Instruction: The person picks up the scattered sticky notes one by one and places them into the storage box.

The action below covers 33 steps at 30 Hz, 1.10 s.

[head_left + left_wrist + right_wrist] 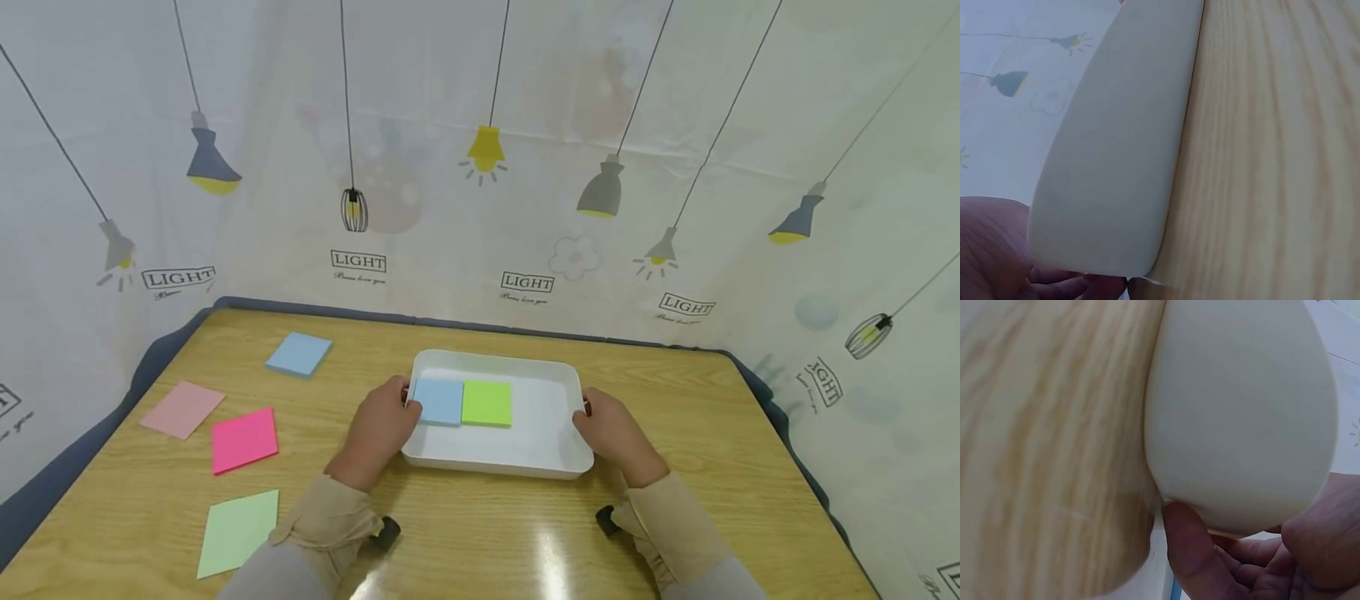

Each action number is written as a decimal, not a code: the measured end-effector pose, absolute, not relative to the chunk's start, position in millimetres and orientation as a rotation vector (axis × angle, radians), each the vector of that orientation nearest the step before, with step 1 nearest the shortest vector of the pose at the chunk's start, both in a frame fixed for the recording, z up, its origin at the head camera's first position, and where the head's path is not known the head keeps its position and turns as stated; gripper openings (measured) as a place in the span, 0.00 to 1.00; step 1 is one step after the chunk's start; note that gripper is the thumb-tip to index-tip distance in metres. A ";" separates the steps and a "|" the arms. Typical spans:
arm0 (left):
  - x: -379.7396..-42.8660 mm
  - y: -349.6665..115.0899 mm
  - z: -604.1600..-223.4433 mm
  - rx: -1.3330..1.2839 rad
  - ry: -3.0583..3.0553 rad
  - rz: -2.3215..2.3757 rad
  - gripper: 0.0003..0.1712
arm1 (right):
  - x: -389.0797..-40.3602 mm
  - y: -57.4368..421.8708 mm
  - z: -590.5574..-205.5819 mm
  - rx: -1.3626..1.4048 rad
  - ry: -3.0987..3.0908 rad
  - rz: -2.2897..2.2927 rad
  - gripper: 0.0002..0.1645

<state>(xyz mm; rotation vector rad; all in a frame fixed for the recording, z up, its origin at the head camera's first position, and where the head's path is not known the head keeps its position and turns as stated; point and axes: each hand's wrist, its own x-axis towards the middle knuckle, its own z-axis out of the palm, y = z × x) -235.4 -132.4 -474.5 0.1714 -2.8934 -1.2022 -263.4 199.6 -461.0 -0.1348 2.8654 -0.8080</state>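
Note:
A shallow white rectangular tray (544, 412) sits on the wooden table. My left hand (377, 429) grips its left end, thumb over the rim. At the opposite end, my right hand (617, 435) holds the tray the same way. Inside, a blue sticky note pad (439, 402) and a bright green sticky note pad (487, 404) lie side by side toward the left. Both wrist views show the tray's outer wall (1113, 137) close up; in the right wrist view, right-hand fingers (1194, 550) curl at its lower edge.
Left of the tray lie another blue pad (299, 354), a pale pink one (183, 410), a hot pink one (244, 441) and a pale green one (238, 532). The wooden table (480, 542) ends at a lamp-printed curtain (442, 250) behind.

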 end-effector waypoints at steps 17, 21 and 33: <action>-206.6 -148.9 -447.2 0.019 -2.811 -0.919 0.31 | -262.5 200.3 -462.9 -0.119 2.849 -0.822 0.11; -192.2 -167.6 -445.7 -0.003 -2.825 -0.868 0.30 | -263.2 199.5 -462.6 -0.125 2.854 -0.820 0.11; -160.4 -216.1 -436.8 -0.069 -2.948 -0.661 0.30 | -261.8 198.9 -460.5 -0.123 2.838 -0.844 0.09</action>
